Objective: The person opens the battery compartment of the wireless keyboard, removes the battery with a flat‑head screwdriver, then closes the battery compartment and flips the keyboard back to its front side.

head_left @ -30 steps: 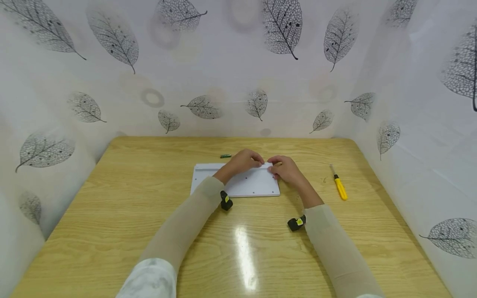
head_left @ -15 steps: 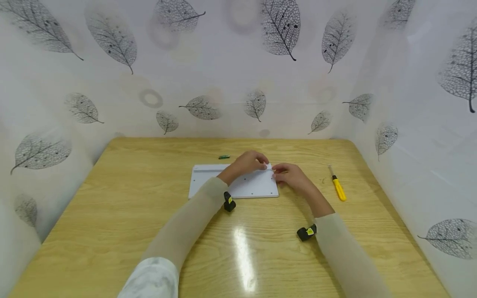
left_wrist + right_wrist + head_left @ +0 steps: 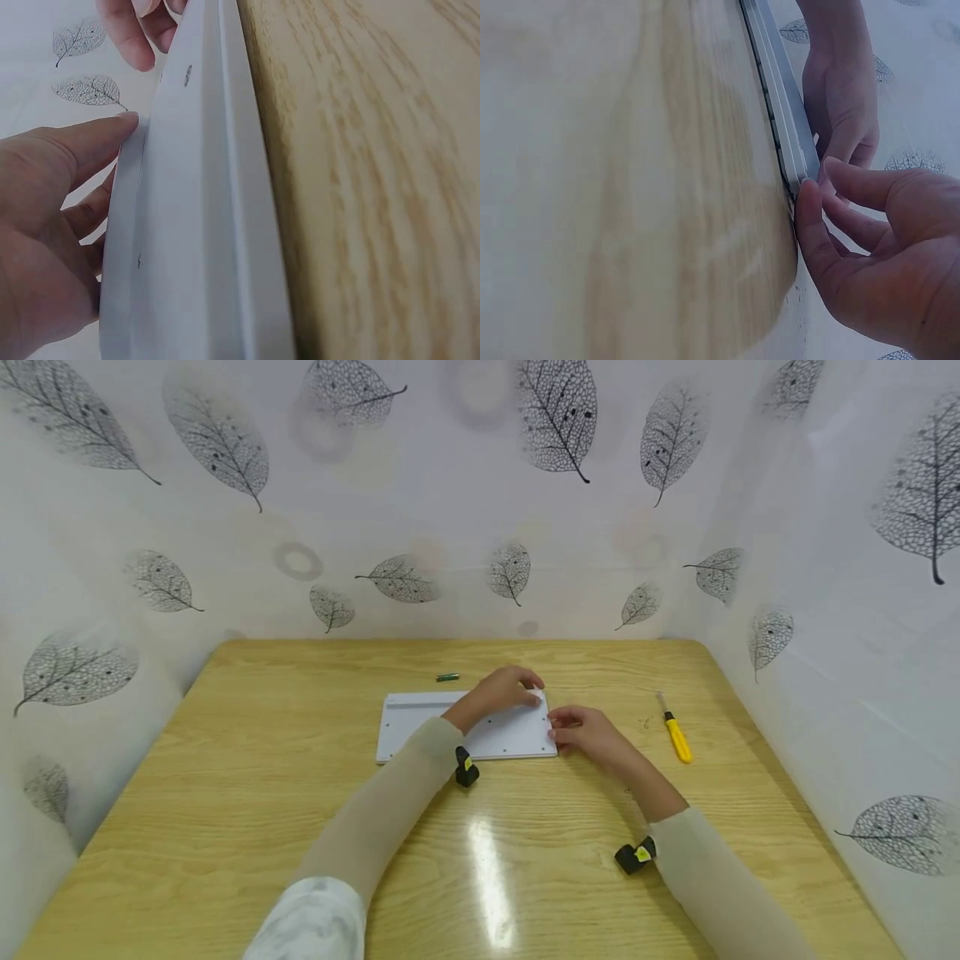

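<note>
- A pale wooden table point(image 3: 247, 793) fills the space in front of me, closed in on the far side, left and right by white sheeting printed with grey leaves point(image 3: 558, 414).
- A flat white panel point(image 3: 420, 727) lies face down near the middle of the table, slightly toward the far edge, with small dots like screw holes across its back.
- My left hand point(image 3: 498, 689) rests on the far right part of the panel, fingers bent down onto its top right corner; from my left wrist view the thumb point(image 3: 82, 146) lies straight along the panel's surface point(image 3: 195, 225), touching it.
- I cannot tell whether that hand pinches anything small; it looks like it presses rather than clamps.
- My right hand point(image 3: 588, 735) sits at the panel's right edge, near its near corner. In my right wrist view the thumb point(image 3: 814, 240) presses against the panel's edge point(image 3: 784, 112) and the forefinger curls over the top, so the edge is pinched between them.
- A small green battery point(image 3: 447, 677) lies on the table just beyond the panel, near my left hand but apart from it.
- A yellow-handled screwdriver point(image 3: 677, 737) lies to the right of my right hand, well apart, its blade pointing away from me.
- Both forearms are in beige sleeves point(image 3: 390, 810), each with a small black camera point(image 3: 467, 768) strapped at the wrist.
</note>
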### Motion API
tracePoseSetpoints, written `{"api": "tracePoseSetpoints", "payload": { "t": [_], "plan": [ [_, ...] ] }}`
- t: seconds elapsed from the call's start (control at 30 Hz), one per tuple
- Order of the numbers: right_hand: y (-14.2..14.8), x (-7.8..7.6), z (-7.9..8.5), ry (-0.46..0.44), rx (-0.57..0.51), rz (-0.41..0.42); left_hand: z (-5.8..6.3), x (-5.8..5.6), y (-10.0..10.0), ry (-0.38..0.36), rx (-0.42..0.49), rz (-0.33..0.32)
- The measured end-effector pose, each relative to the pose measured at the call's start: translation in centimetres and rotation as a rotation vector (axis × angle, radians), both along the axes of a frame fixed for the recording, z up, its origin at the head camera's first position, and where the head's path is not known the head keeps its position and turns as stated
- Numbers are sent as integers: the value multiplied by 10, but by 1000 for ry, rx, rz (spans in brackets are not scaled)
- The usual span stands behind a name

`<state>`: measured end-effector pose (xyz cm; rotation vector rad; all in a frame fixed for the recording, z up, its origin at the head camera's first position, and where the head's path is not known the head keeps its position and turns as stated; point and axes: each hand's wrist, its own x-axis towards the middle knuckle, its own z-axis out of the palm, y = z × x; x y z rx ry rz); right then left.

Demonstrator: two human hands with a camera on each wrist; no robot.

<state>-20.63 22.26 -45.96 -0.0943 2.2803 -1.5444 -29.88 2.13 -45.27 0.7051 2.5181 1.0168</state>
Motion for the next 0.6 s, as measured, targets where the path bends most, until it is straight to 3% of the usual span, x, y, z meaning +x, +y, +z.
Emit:
{"api": "tracePoseSetpoints", "payload": {
  "t": [0.33,0.6],
  "plan": [
    [3,9,-1,19,-9,47,-5,-1,4,31,-37,5],
    [8,15,3,-19,-98,41,3,-2,2,52,36,10]
  ]
}}
